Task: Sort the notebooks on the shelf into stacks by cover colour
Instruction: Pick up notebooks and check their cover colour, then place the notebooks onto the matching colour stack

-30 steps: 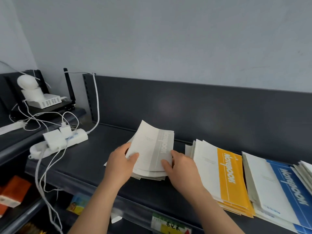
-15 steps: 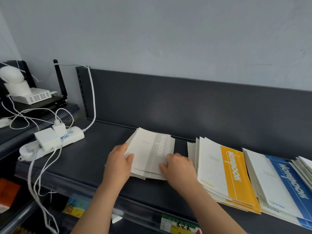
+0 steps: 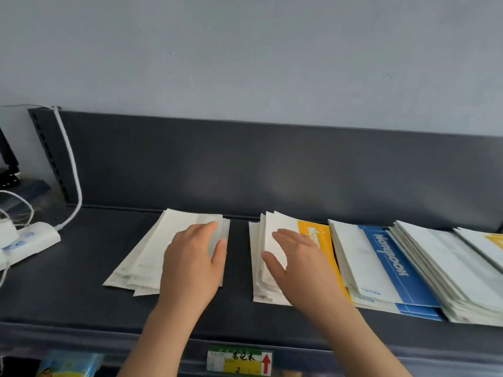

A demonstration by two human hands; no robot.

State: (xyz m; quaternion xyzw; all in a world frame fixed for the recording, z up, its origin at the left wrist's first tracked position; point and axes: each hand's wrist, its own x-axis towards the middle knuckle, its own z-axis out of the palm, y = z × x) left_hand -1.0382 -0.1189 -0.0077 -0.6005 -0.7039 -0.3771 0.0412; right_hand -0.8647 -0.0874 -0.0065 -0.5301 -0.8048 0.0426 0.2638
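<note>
Left hand (image 3: 190, 263) lies flat, fingers spread, on the grey stack (image 3: 152, 257); just right of it, right hand (image 3: 302, 268), fingers spread, rests on the yellow stack (image 3: 319, 240)

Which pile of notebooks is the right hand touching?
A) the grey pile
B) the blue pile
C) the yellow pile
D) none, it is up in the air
C: the right hand lies flat on the yellow notebook stack, while the left hand rests on the grey notebook stack.

Left hand (image 3: 190, 263) flat on grey stack (image 3: 141, 257); right hand (image 3: 302, 265) on yellow stack (image 3: 318, 235).
</note>
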